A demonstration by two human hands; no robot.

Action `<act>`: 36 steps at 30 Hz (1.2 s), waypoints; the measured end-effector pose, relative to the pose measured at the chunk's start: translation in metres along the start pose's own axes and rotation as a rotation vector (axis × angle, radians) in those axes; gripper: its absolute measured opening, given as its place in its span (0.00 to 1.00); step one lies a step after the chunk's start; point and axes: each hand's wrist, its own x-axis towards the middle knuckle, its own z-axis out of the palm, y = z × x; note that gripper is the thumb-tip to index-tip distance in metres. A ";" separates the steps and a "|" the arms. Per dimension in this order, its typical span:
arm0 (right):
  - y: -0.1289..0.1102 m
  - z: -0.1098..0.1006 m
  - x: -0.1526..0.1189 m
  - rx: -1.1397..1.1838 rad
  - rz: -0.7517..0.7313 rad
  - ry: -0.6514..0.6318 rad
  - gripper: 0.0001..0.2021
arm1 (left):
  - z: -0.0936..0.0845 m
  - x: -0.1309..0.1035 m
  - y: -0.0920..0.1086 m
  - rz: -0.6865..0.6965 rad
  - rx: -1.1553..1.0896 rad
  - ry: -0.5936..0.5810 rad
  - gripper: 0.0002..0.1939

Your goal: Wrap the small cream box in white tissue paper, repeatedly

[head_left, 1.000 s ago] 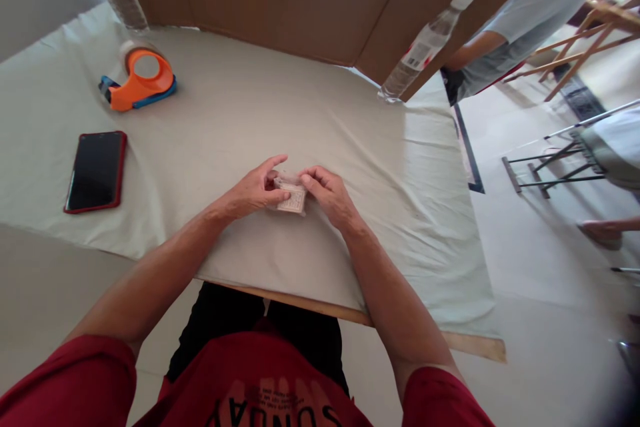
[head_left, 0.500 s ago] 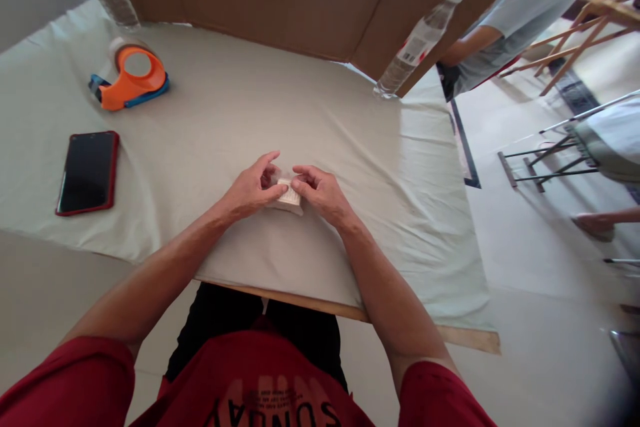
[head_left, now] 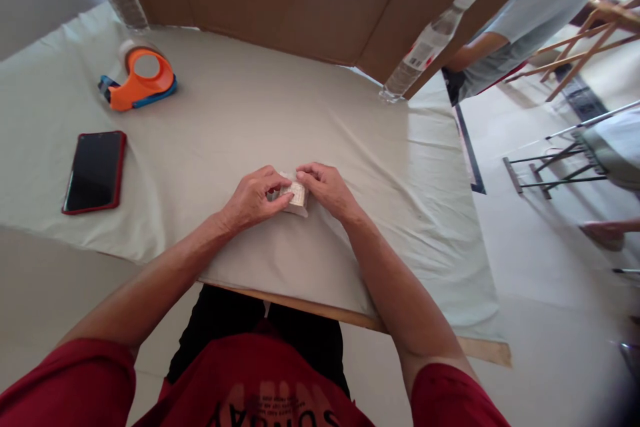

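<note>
two clear plastic red-labelled bottles [head_left: 429, 44], contents indistinct, one small cream textured block [head_left: 299, 195], left hand [head_left: 255, 195] pinching it, right hand [head_left: 329, 191] at its corner, grip unclear

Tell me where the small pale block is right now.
In the head view, the small pale block is slightly left of centre, between the left hand and the right hand, toward the near edge of the cloth-covered table.

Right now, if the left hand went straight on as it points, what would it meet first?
The small pale object, which the left hand seems to touch; beyond it, probably the right hand, though depth is unclear.
</note>
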 end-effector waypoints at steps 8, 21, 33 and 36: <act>-0.001 0.007 0.014 0.034 -0.014 0.004 0.10 | 0.003 -0.003 -0.001 0.005 0.005 -0.009 0.11; -0.012 -0.010 0.002 -0.007 -0.123 -0.155 0.11 | 0.003 -0.005 0.003 0.015 0.070 -0.051 0.12; 0.000 -0.018 -0.037 -0.704 -0.568 -0.071 0.17 | 0.002 -0.006 0.011 -0.029 0.088 -0.036 0.15; 0.010 -0.012 -0.045 -0.719 -0.617 -0.044 0.21 | 0.001 -0.005 0.010 -0.059 0.057 -0.046 0.14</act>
